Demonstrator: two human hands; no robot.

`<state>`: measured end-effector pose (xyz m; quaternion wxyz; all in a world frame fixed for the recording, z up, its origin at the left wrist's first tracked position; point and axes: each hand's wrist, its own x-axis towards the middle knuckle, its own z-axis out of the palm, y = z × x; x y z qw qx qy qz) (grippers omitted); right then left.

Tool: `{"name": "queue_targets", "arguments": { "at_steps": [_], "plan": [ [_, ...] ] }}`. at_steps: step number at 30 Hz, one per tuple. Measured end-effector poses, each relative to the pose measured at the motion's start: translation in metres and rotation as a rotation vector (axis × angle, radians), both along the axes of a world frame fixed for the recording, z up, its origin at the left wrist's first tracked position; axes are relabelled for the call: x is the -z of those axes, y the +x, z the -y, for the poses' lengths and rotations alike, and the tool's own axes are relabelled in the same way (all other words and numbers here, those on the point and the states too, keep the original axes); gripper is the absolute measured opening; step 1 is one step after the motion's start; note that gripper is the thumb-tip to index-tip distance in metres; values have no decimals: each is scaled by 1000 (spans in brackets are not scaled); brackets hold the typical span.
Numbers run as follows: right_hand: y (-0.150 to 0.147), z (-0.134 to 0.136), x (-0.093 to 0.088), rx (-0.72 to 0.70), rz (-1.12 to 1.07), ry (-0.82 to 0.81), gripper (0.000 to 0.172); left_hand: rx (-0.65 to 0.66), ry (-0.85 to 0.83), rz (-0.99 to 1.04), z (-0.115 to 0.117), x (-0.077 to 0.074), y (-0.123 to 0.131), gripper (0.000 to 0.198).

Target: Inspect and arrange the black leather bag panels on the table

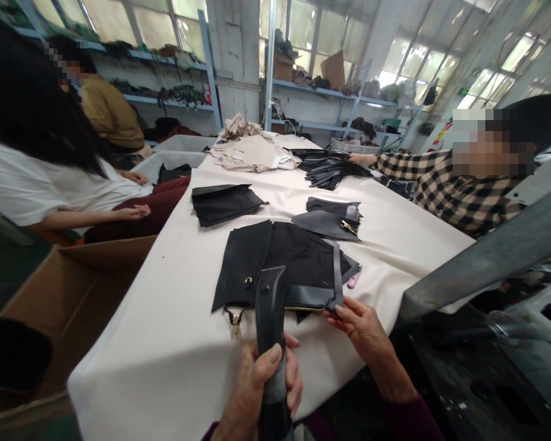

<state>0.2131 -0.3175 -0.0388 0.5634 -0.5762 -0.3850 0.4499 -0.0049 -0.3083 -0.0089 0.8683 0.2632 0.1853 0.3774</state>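
Note:
My left hand (269, 380) is wrapped round the grey and black grip of a long black handheld tool (270, 312) with a slanted, flattened head; its exact kind is unclear. The head overlaps the near edge of a black bag piece (307, 251) lying flat on the table. The piece has a flap (245, 257) on its left, a gold zip along the near edge and a gold clasp (236, 324) hanging from a short strap. My right hand (365, 334) pinches the piece's near right corner between thumb and fingers. A pink item (353, 278) shows beside its right edge.
Black pieces (224, 205) and another with a gold clip (330, 217) lie farther up the cream-covered table (165, 306). Beyond are beige scraps (252, 153) and black strips (328, 168). People sit on both sides. A cardboard box (87, 269) is left; a metal beam (477, 263) right.

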Motion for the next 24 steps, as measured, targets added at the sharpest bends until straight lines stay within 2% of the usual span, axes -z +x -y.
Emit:
{"name": "queue_targets", "arguments": {
  "at_steps": [6,12,19,24],
  "plan": [
    [-6,-3,-10,-63,-36,127,31,118,29,8,12,7,22,26],
    [-9,-4,-23,-114,27,215,30,202,32,17,27,20,52,36],
    [3,-10,-11,-135,87,265,27,252,43,-35,35,23,54,37],
    [7,-7,-5,-138,109,277,24,200,28,-1,32,20,62,34]
  ]
}}
